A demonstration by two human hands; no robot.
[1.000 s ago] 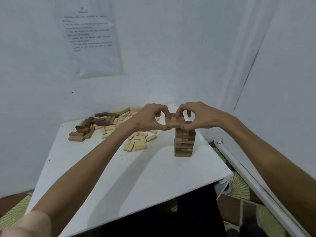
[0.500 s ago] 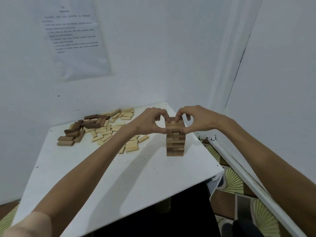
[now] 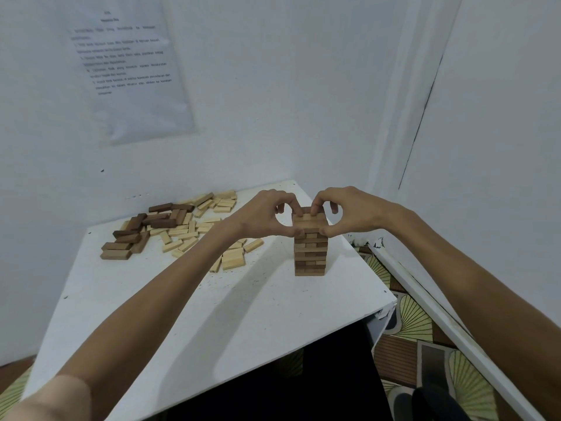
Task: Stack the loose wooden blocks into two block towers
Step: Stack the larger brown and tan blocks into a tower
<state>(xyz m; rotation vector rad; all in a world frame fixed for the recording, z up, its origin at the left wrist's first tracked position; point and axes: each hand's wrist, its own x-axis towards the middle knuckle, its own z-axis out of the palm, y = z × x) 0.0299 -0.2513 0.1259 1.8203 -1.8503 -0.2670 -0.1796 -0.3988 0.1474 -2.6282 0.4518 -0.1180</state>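
- Wood in two tones, pale and dark brown, makes up the one tower [image 3: 310, 253] standing directly under the fingers [image 3: 299, 209]; it looks straight and is several layers high.
- The left hand [image 3: 264, 217] and right hand [image 3: 349, 212] meet over it. Thumbs sit low and fingertips curl on top, pinching the top layer [image 3: 309, 219] from both sides, seemingly to square it.
- Left of the fingers and farther off, loose blocks [image 3: 182, 229] lie scattered flat on the table [image 3: 212, 314]: dark ones heaped at the far left, pale ones nearer.
- The task looks well short of half done: the first tower is partway up, a second is not begun, and most blocks wait.
- The blocks are smooth, sharp-edged rectangular bars; the table is matte white and speckled with scuffs.
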